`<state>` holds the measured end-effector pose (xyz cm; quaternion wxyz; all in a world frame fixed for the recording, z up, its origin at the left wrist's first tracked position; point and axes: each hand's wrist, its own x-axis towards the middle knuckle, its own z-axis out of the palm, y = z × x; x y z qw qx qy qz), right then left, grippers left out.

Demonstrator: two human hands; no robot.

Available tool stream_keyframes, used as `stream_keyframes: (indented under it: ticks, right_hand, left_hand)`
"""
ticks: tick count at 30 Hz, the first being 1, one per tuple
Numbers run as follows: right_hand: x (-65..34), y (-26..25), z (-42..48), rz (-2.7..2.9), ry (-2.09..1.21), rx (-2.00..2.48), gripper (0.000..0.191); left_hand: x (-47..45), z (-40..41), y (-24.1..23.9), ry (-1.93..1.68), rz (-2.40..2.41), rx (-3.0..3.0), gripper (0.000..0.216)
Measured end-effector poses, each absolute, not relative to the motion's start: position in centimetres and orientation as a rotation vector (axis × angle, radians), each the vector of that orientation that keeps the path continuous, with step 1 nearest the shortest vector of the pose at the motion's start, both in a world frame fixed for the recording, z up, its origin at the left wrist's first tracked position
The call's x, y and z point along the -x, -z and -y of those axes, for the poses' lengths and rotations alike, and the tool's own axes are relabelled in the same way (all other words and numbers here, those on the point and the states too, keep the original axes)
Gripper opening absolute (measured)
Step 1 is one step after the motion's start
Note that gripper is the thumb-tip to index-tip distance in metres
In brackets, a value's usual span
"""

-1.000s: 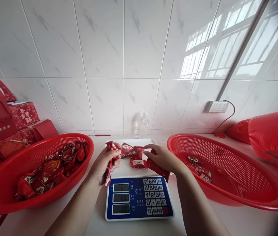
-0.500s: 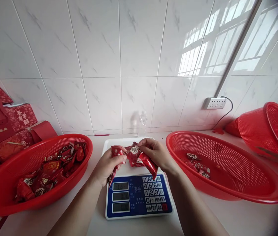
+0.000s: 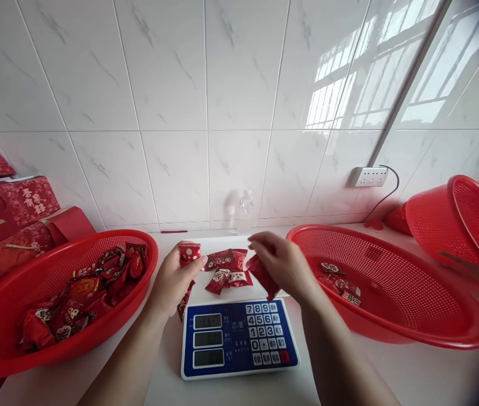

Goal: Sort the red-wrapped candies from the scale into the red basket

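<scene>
We see our left hand (image 3: 174, 282) clamped on two red candy packets (image 3: 189, 252), our right hand (image 3: 284, 265) with fingers closed on a third red packet (image 3: 264, 277), and loose wrapped candies (image 3: 221, 259) between them on the price-computing scale's (image 3: 239, 338) white pan (image 3: 218, 243).

Left grip (image 3: 176, 277) and right grip (image 3: 285, 268) are bare hands; both forearms (image 3: 127, 347), also bare, taper towards the wrists (image 3: 310, 303).

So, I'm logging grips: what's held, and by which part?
Left hand: red packets, the upper by its lower part. Right hand: another packet; its gripped part is hidden.
</scene>
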<state>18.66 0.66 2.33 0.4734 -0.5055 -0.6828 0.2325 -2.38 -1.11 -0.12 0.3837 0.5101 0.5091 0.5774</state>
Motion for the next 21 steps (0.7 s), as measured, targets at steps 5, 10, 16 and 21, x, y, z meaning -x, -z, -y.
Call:
stream_keyframes:
  ticks: [5, 10, 16, 21]
  right_hand:
    - [-20.7, -4.5, 1.1, 1.413, -0.581, 1.01, 0.023]
    - [-19.6, -4.3, 1.9, 1.758, -0.813, 0.938, 0.028]
    - [-15.3, -2.4, 3.3, 2.187, -0.724, 0.919, 0.025]
    - [-13.4, -1.4, 3.6, 2.189, -0.575, 0.891, 0.017]
  left_hand:
    - [2.2, 1.6, 0.0, -1.47, -1.203, -1.334, 0.028]
    - [1.2, 2.2, -0.5, -1.475, -1.101, -1.305, 0.028]
    - [0.8, 2.3, -1.2, -1.592, -0.91, -1.002, 0.036]
    - [0.4, 2.6, -1.2, -1.47, -0.893, -0.918, 0.055]
